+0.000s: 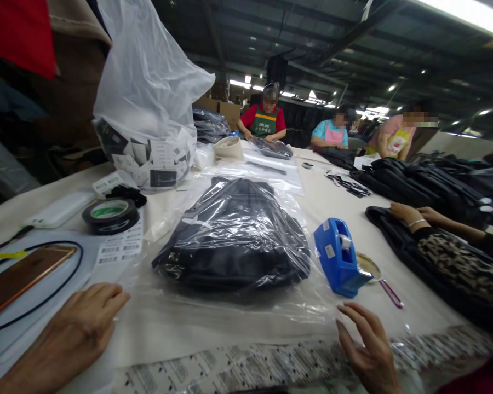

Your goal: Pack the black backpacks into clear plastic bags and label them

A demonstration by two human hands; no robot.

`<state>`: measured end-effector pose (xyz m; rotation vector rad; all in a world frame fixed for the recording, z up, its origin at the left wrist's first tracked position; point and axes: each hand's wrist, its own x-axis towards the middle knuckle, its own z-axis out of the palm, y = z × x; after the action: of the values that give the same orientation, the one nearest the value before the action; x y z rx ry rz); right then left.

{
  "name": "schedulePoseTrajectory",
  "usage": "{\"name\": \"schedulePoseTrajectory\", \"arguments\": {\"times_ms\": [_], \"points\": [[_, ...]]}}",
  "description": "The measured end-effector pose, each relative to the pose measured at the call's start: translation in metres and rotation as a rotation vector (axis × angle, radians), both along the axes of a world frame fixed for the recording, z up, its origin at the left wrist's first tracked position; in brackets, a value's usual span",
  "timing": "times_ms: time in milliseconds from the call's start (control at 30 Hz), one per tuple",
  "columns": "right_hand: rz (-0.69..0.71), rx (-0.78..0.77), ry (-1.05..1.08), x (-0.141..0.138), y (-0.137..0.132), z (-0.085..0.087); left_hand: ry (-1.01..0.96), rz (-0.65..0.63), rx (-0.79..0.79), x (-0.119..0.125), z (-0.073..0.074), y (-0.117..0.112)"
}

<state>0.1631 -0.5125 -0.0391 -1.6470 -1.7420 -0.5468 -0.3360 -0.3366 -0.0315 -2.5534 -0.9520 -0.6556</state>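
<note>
A dark folded garment (236, 235) lies inside a clear plastic bag (213, 309) on the white table in front of me. My left hand (72, 336) rests flat on the bag's near left edge, fingers stretched out. My right hand (367, 345) hovers at the bag's near right corner, fingers spread and slightly curled, holding nothing. A strip of barcode labels (230, 369) runs along the table's near edge between my hands.
A blue tape dispenser (339, 257) stands right of the bag, a black tape roll (110, 215) and a phone (20, 276) to the left. A big plastic sack of tags (148, 126) stands behind. A co-worker's hands (414, 214) rest on dark garments at right; other people work at the far end.
</note>
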Motion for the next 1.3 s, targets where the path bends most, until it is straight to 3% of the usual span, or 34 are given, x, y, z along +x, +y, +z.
{"name": "schedulePoseTrajectory", "arguments": {"times_ms": [67, 200, 333, 433, 600, 833, 1000, 1133, 1300], "points": [[0.001, 0.043, -0.071, -0.015, -0.003, 0.008, 0.003, 0.015, 0.032, 0.021, 0.012, -0.014], [0.243, 0.033, -0.241, -0.058, 0.005, 0.016, -0.138, -0.222, -0.034, 0.096, 0.029, -0.039], [0.306, 0.014, -0.240, -0.092, 0.026, 0.007, -0.273, -0.440, 0.029, 0.180, 0.024, -0.039], [0.238, 0.015, -0.180, -0.099, 0.034, -0.003, -0.224, -0.471, 0.074, 0.216, 0.016, -0.028], [0.146, 0.002, -0.160, -0.096, 0.030, -0.016, -0.092, -0.502, 0.132, 0.223, 0.006, -0.017], [0.074, 0.075, -0.152, -0.096, 0.026, -0.027, 0.008, -0.581, 0.165, 0.221, 0.007, -0.013], [0.124, 0.106, -0.225, -0.093, 0.030, -0.015, 0.019, -0.559, 0.178, 0.228, 0.003, -0.011], [0.223, -0.048, -0.187, -0.086, 0.042, -0.001, 0.018, -0.576, 0.135, 0.227, 0.004, -0.011], [0.230, -0.190, -0.082, -0.076, 0.055, 0.003, -0.062, -0.563, -0.013, 0.226, 0.009, -0.018]]}}
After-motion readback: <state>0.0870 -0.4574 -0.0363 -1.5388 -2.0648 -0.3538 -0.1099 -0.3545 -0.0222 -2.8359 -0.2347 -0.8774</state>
